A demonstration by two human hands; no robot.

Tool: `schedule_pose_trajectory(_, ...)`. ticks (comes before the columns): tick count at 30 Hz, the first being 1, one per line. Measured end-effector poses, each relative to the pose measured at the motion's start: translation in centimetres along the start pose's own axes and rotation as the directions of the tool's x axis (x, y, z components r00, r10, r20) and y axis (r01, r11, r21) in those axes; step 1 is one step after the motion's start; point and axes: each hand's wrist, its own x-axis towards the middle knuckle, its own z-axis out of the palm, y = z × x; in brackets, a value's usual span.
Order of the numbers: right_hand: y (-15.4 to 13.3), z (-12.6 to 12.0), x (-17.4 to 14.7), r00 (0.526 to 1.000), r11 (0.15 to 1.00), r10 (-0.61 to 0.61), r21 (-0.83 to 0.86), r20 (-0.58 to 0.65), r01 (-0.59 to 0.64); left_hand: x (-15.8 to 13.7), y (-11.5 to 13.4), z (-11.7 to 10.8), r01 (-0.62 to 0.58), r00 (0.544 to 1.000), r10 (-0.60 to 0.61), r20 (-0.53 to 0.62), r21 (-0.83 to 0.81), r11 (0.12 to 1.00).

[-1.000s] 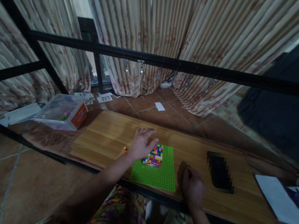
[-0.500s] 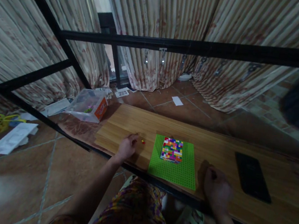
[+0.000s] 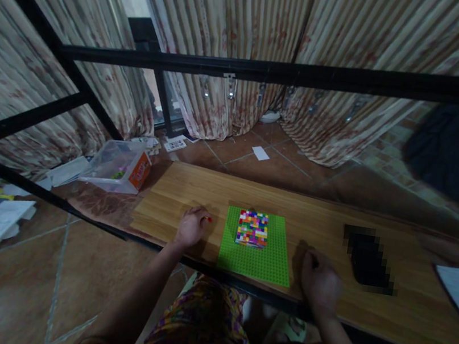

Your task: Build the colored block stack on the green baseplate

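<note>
Red brick (image 3: 209, 219) at left hand (image 3: 191, 228)

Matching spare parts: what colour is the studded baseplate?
The baseplate is bright green; head view.

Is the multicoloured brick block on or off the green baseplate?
On: the brick block rests on the green baseplate, bare green showing left, right and in front.

- One left hand (image 3: 191, 228), one right hand (image 3: 321, 282)
- One green baseplate (image 3: 256, 265) between both
- One brick block (image 3: 252, 229) on it
- One red piece (image 3: 209, 219) at the left hand
- One dark slab (image 3: 366, 258) outside the right
- One clear box (image 3: 111, 160) beyond the left
</note>
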Motion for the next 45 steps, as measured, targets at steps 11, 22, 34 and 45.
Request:
schedule_pose_trajectory(11,-0.4,0.0,0.0,1.0,0.999,0.022,0.034,0.007,-0.023,1.0,5.2,-0.7,-0.037,0.996,-0.001,-0.09,-0.424,0.905)
schedule_pose_trajectory(22,-0.2,0.3,0.2,0.999,0.997,0.033,0.062,0.011,-0.034,2.5,10.7,0.2,-0.253,0.962,0.271,0.029,-0.274,0.928)
schedule_pose_trajectory(34,-0.6,0.0,0.2,0.998,0.997,0.037,0.072,0.042,-0.04,3.4,11.3,1.6,-0.337,0.937,0.344,0.061,-0.095,0.937)
schedule_pose_trajectory(45,-0.4,0.1,0.2,1.0,0.998,0.012,0.053,0.026,-0.014,3.8,12.2,2.4,-0.366,0.931,0.365,-0.023,0.0,0.931)
